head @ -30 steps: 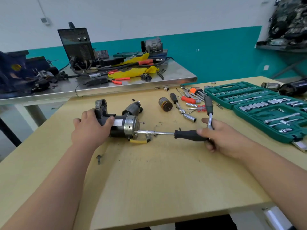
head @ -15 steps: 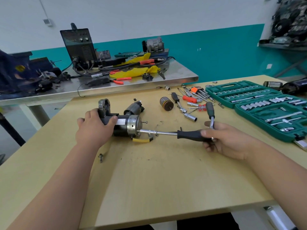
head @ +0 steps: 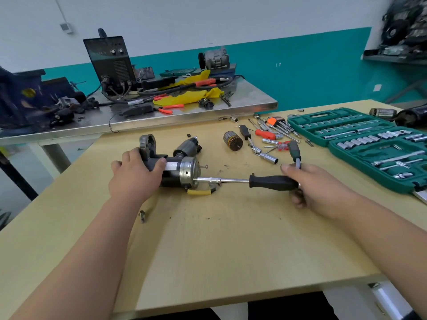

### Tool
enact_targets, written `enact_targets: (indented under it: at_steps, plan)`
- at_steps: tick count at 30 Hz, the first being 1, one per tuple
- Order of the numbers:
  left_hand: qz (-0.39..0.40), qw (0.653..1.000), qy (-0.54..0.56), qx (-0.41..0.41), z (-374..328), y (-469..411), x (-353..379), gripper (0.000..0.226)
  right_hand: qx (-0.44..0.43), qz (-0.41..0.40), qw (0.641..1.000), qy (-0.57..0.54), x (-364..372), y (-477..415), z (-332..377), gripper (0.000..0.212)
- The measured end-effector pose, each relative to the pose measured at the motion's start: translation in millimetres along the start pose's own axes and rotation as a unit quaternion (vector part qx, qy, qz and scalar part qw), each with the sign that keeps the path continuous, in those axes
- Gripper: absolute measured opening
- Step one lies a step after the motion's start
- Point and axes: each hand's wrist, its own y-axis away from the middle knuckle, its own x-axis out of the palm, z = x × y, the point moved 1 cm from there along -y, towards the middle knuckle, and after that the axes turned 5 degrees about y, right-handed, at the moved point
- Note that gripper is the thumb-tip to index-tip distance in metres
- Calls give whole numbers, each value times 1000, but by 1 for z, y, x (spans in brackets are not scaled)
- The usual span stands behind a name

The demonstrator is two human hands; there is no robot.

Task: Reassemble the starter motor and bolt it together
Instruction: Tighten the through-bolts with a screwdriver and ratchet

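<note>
Little has moved since a moment ago: the motor [head: 182, 172] lies as before on the table [head: 231, 239], left of centre. The left hand [head: 132, 179] keeps its grip closed round the motor's dark body. The right hand [head: 316, 188] has its grip wrapped round the driver [head: 270, 182], whose tip meets the motor's silver end, and also holds a green-handled ratchet [head: 294, 151].

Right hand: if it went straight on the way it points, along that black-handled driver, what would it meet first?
The starter motor. The right hand points left along the driver, whose tip looks to sit against the motor's silver end cap, while the left hand grips the motor body.
</note>
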Motion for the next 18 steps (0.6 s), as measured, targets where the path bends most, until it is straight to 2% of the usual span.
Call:
enact_targets:
  at_steps: [2,4,5,6,7,9,11,13,15,16,18]
  plan:
    - [1,1000,-5,6,0,2,2,69,4,80,994,-78,-4,10,1,34]
    - [-1,1000,-8,8,-2,3,2,69,-5,44,999,-30,-3,4,3,17]
    - [-1,1000,-10,8,-3,3,2,68,-7,-1,1000,21,-2,1,2,18]
    - [-1,1000,-12,8,-3,4,2,68,-9,-31,997,64,0,-1,2,28]
    - [0,1000,-13,10,-4,4,1,69,-13,-28,998,60,1,-1,2,32]
    - [4,1000,-9,11,-4,4,1,70,-4,34,999,-35,-3,1,2,20]
    - [8,1000,-5,13,-4,5,1,71,2,77,994,-75,-6,7,2,26]
    - [7,1000,-7,13,-4,4,1,71,-11,19,1000,5,-3,0,2,14]
    - [10,1000,-7,10,-5,4,0,70,-12,-53,994,98,2,-3,2,31]
    - [11,1000,-5,10,-5,3,0,70,-20,-42,996,79,2,-2,2,33]
    - [12,1000,-3,10,-5,3,1,70,-18,29,999,-31,-3,3,1,30]
